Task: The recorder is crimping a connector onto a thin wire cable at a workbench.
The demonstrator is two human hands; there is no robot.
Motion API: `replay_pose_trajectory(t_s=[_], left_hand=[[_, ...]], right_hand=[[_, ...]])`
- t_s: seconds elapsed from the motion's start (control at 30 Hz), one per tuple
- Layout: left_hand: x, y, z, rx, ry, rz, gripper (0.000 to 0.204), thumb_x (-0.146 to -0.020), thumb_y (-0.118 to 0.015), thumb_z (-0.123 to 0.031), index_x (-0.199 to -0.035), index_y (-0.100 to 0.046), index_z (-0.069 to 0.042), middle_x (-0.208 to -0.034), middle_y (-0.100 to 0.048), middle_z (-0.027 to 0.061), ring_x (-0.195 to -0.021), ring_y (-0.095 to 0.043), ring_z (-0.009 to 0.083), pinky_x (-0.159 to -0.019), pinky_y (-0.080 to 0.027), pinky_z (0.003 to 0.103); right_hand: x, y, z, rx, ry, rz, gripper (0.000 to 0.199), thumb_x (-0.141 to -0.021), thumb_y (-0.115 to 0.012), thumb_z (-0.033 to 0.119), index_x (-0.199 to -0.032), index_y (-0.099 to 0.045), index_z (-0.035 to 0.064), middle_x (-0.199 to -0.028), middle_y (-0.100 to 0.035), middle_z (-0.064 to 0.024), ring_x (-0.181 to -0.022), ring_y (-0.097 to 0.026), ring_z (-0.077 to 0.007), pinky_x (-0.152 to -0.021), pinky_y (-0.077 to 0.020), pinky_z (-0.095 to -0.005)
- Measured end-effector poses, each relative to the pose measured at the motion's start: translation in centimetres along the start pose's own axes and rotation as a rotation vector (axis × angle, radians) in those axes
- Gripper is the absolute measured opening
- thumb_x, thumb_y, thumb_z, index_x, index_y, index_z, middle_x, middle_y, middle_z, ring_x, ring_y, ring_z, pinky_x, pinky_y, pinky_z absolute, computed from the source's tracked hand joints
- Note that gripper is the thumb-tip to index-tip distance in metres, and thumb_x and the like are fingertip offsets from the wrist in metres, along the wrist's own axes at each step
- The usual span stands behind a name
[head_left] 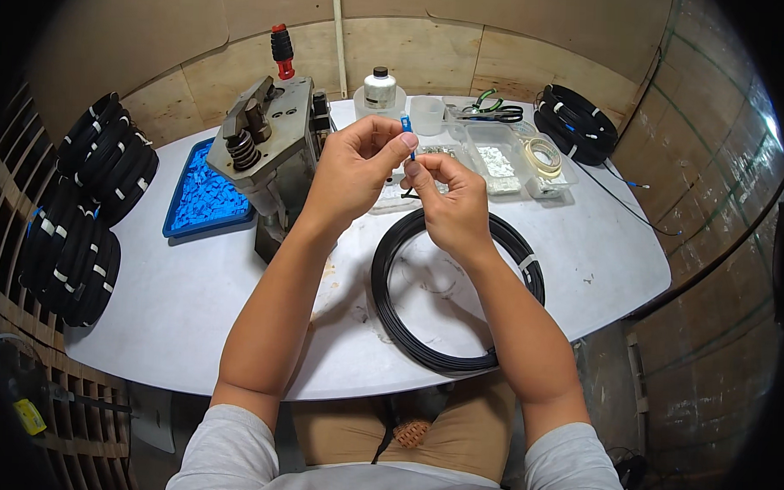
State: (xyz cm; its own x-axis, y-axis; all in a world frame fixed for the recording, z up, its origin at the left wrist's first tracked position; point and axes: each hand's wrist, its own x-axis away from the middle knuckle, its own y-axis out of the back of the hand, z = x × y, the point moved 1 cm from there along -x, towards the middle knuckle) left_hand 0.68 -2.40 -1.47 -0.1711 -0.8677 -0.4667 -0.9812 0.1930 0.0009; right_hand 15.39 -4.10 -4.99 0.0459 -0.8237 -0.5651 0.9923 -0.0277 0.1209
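A small blue connector (406,123) sticks up between the thumb and forefinger of my left hand (356,170), which is closed on it. Just below and to the right, my right hand (454,204) pinches the thin cable under the connector; my fingertips hide most of the join. Both hands are raised over the table's middle. Beneath my right hand and forearm lies a coil of black cable (388,301) bound with white tape. A short dark green piece (408,194) shows beside my right fingers; what it belongs to is unclear.
A metal press (284,129) with a red-black handle stands left, beside a blue tray (170,230) of blue connectors. More cable coils (73,242) sit at the left edge and a coil stack (578,122) back right. A bottle (380,91), clear boxes (506,184), tape (544,157) and scissors (491,114) stand behind.
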Motion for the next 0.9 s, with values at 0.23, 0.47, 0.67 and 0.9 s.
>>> replay_pose_trajectory(t_s=[0.23,0.47,0.67,0.9], left_hand=[[0.1,-0.2,0.4,0.008,0.032,-0.004,0.023,-0.091,-0.068,-0.021,-0.099,-0.066,0.001,-0.078,-0.066,0.0041,-0.073,-0.059,0.0082,-0.067,-0.048,0.025],[0.2,-0.1,0.3,0.027,0.070,-0.003,0.023,-0.093,-0.064,-0.023,-0.104,-0.066,-0.003,-0.082,-0.064,-0.0003,-0.074,-0.057,0.0062,-0.068,-0.046,0.023],[-0.1,-0.2,0.6,0.016,0.084,0.053,0.023,-0.095,-0.062,-0.022,-0.105,-0.066,-0.003,-0.081,-0.062,-0.0014,-0.075,-0.057,0.0061,-0.069,-0.047,0.023],[0.1,-0.2,0.5,0.074,0.098,0.041,0.023,-0.095,-0.061,-0.023,-0.106,-0.066,-0.003,-0.080,-0.062,-0.0017,-0.076,-0.057,0.0055,-0.069,-0.046,0.022]], right_hand=[[0.0,-0.2,0.0,-0.021,0.009,-0.039,0.015,-0.092,-0.065,0.014,-0.090,-0.068,-0.0007,-0.077,-0.068,-0.0049,-0.073,-0.062,-0.0092,-0.069,-0.0493,-0.0260],[-0.1,-0.3,-0.9,0.001,0.083,-0.077,0.011,-0.087,-0.070,0.012,-0.085,-0.068,0.0014,-0.073,-0.066,-0.0020,-0.067,-0.055,-0.0072,-0.067,-0.0458,-0.0252],[-0.2,0.3,-1.1,0.058,0.080,-0.100,0.010,-0.084,-0.072,0.013,-0.085,-0.069,0.0036,-0.070,-0.064,-0.0015,-0.065,-0.054,-0.0076,-0.063,-0.0434,-0.0251],[-0.2,0.1,-1.3,0.059,0.109,-0.118,0.007,-0.084,-0.071,0.010,-0.088,-0.071,0.0045,-0.072,-0.066,-0.0034,-0.068,-0.060,-0.0085,-0.064,-0.0450,-0.0258]])
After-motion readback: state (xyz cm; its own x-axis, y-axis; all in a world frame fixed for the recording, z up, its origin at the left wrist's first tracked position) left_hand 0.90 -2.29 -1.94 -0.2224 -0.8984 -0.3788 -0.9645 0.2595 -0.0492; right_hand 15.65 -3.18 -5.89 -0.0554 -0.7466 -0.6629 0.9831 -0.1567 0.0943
